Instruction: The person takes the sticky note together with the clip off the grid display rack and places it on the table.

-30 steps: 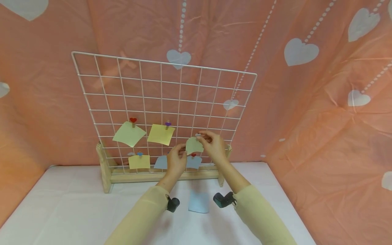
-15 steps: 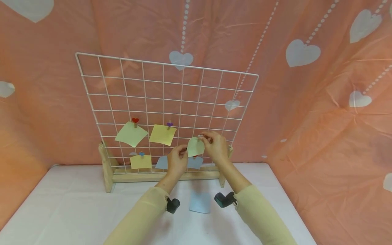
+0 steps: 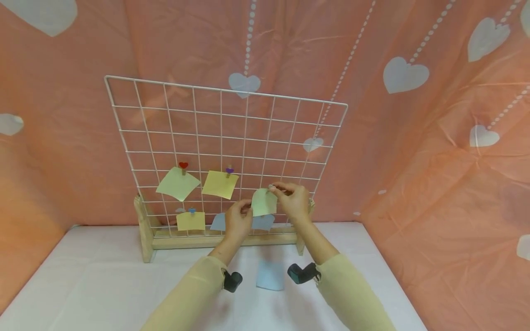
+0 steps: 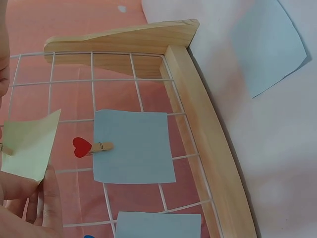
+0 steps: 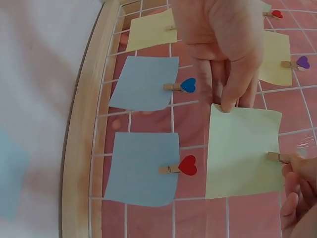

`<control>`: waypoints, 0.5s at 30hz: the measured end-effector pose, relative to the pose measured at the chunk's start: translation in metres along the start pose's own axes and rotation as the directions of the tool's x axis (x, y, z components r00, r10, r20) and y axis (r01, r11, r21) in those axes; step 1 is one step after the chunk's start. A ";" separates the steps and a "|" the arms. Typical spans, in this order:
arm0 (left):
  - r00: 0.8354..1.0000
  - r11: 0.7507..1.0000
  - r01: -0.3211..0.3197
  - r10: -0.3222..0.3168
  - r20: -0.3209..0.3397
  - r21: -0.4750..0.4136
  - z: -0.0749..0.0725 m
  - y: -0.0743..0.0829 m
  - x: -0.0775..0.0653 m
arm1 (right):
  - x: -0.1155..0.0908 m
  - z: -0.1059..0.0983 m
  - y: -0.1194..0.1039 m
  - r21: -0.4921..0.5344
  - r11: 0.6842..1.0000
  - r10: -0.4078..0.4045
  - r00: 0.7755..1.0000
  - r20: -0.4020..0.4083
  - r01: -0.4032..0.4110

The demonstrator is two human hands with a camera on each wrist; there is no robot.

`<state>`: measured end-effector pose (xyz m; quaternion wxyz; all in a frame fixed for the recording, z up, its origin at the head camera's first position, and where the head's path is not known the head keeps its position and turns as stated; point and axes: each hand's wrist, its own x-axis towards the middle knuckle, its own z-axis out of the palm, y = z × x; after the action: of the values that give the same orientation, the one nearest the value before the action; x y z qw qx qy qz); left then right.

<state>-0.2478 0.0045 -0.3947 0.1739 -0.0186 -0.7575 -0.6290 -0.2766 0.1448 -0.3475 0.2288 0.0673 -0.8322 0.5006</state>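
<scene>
My left hand (image 3: 239, 220) pinches the edge of a pale green paper note (image 3: 264, 202) between thumb and fingers, in front of a white wire grid (image 3: 221, 110). My right hand (image 3: 295, 202) pinches the end of a small wooden clothespin (image 5: 279, 157), which sits on the note's edge in the right wrist view. Whether that clothespin also grips a wire cannot be told. Below the green note hangs a blue note (image 4: 136, 148), held by a clothespin with a red heart (image 4: 81, 147). Another blue note (image 5: 146, 83) beside it has a blue-heart clothespin (image 5: 181, 86).
Left on the grid hang a green note (image 3: 178, 184) and two yellow notes (image 3: 220, 185), (image 3: 191, 221), each on a heart clothespin. A wooden stand (image 3: 186, 242) bears the grid. One loose blue note (image 3: 270, 276) lies on the white table (image 3: 103, 276) between the forearms.
The green note has come slightly lower against the grid and now covers the red heart on the blue note behind. My right fingers have turned a little on the clothespin, hiding its pale heart.
</scene>
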 end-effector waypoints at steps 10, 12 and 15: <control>1.000 1.000 0.017 -0.017 0.008 0.004 -0.006 -0.004 -0.005 | -0.004 0.000 0.003 0.238 0.955 0.197 0.979 -0.061 -0.177; 1.000 1.000 0.022 -0.022 0.010 0.009 -0.007 -0.005 -0.006 | -0.004 -0.002 0.002 0.258 0.940 0.246 0.967 -0.065 -0.222; 0.999 0.999 0.045 -0.045 0.011 0.015 -0.010 -0.006 -0.007 | -0.004 -0.003 0.003 0.288 0.924 0.272 0.962 -0.035 -0.251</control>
<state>-0.2400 -0.0046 -0.4008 0.1554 -0.0037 -0.7634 -0.6269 -0.2726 0.1486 -0.3503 0.1787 -0.0310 -0.7453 0.6415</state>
